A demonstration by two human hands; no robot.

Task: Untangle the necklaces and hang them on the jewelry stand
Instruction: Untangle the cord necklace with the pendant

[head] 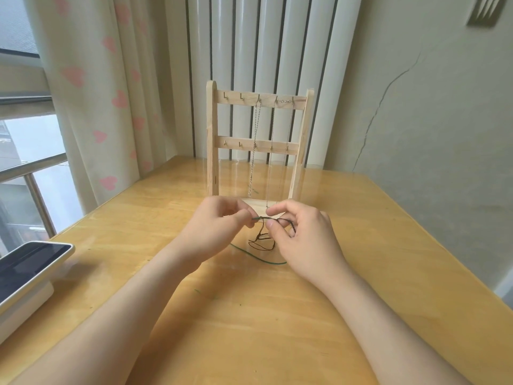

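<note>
A wooden jewelry stand [212, 140] with two rows of small hooks rises at the back of the table. Two thin chain necklaces [254, 151] hang from its top row. Just in front of its base, my left hand [219, 229] and my right hand [305, 237] both pinch a tangle of dark cord necklaces [262, 241] between thumb and fingers. Loops of black cord dangle below my fingers. A green cord [259, 259] trails from the tangle onto the table toward me.
The yellow wooden table [249, 315] stretches toward me under both forearms. A white device with a dark screen [30, 262] sits at the table's left edge. Behind the stand are a radiator, a heart-patterned curtain and a cracked wall.
</note>
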